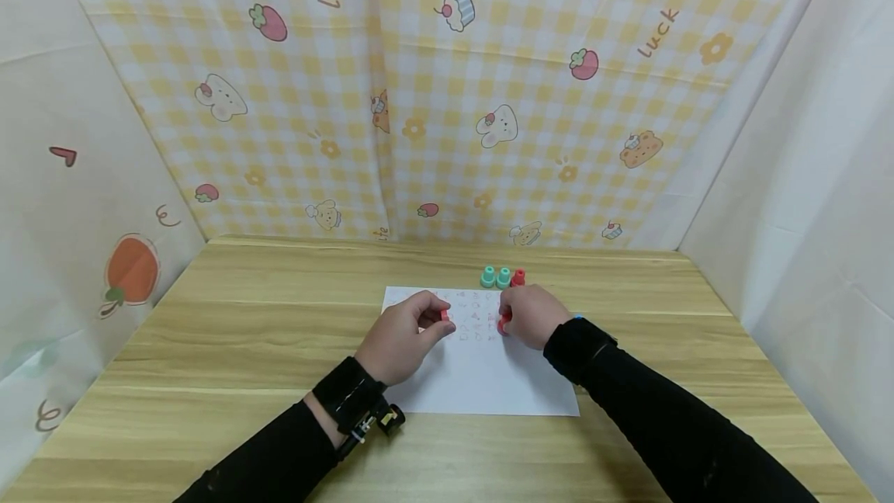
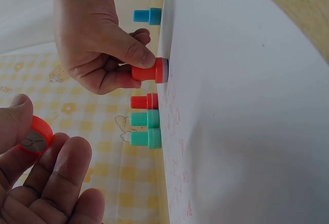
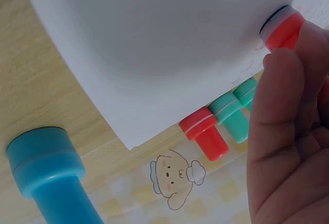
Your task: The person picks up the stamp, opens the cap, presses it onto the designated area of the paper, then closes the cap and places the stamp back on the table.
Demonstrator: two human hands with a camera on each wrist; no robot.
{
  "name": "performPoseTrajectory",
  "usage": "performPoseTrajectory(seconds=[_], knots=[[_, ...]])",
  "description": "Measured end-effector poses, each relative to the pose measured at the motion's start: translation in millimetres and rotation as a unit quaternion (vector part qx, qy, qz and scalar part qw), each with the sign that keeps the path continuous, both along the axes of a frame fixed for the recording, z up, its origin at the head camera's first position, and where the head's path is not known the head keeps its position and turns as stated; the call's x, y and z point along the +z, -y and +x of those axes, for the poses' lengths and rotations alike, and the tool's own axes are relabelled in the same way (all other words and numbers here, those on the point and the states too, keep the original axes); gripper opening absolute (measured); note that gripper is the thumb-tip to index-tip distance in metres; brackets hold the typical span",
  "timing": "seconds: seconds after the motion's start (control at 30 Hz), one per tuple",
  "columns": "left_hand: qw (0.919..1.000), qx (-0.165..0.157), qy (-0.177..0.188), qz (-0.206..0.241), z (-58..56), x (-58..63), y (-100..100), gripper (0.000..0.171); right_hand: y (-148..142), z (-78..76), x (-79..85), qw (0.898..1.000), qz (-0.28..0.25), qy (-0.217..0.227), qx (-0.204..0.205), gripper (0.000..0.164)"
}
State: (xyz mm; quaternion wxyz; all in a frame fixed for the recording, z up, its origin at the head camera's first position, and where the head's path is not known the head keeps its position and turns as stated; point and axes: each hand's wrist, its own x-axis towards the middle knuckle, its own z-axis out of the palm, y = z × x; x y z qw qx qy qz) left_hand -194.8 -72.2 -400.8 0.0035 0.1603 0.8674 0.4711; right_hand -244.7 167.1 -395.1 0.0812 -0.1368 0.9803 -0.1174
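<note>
My right hand [image 1: 534,315] pinches a red stamp [image 2: 149,72] between thumb and fingers. Its dark-edged stamping end meets or nearly meets the white paper [image 1: 482,386]; exact contact I cannot tell. Over the left part of the sheet, my left hand [image 1: 401,336] holds a small red round cap [image 2: 43,131] with thumb and fingers, its grey face marked with dark lines. Small red printed marks [image 1: 476,317] run in rows across the paper's upper part.
Behind the sheet's far edge stand a red stamp [image 3: 203,131] and two green ones [image 1: 487,278]. A blue stamp [image 3: 49,167] stands right of the paper, mostly hidden by my wrist in the head view. A checked yellow cloth [image 1: 433,169] hangs behind the wooden table [image 1: 265,317].
</note>
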Motion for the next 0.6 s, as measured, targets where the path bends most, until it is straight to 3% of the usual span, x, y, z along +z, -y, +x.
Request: performPoseTrajectory(seconds=[0.6], knots=[[1.0000, 0.000, -0.002, -0.002, 0.3, 1.2, -0.2, 0.016, 0.1, 0.2, -0.1, 1.000, -0.005, 0.010, -0.007, 0.008]])
